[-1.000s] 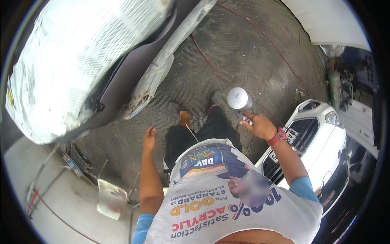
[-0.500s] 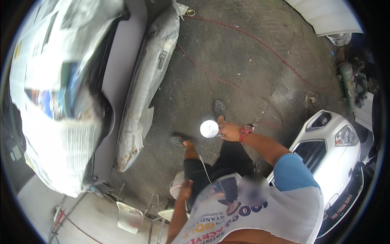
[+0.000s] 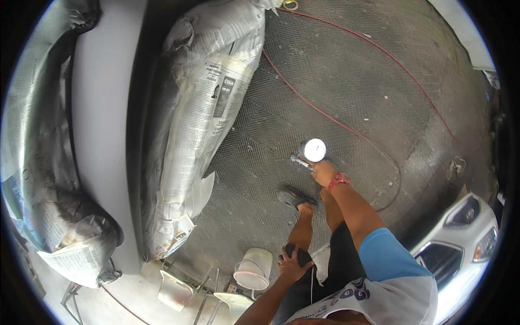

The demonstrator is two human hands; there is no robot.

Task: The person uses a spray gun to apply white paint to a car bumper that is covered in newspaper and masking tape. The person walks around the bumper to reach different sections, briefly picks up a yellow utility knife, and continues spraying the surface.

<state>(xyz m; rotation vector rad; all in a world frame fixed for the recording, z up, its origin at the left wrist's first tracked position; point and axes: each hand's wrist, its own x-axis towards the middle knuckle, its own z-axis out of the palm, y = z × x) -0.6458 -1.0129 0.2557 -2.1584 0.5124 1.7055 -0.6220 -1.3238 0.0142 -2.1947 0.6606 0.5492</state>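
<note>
My right hand [image 3: 325, 173] is closed around a spray gun [image 3: 301, 162], held out over the floor in front of me. A round white-topped cup [image 3: 314, 150] sits on the gun, and its metal nose points left. Spread fingers of my left hand [image 3: 293, 264] lie on my bent left knee, with nothing in them. To the left stands a car's smooth grey panel [image 3: 103, 124], apart from the gun. Beside that panel, newspaper masking [image 3: 203, 114] wraps a long car part, probably an open door.
A red hose [image 3: 325, 111] curves over the dark ridged floor [image 3: 352, 65]. Near my left arm stand a white bucket [image 3: 253, 269] and a pale stool [image 3: 176, 291]. A white car [image 3: 460, 254] is at the lower right. More paper masking [image 3: 81, 254] covers the left vehicle.
My view has shifted closer to the masked panel. My right hand has carried the spray gun forward and turned it leftward. My left hand now lies flat on my knee.
</note>
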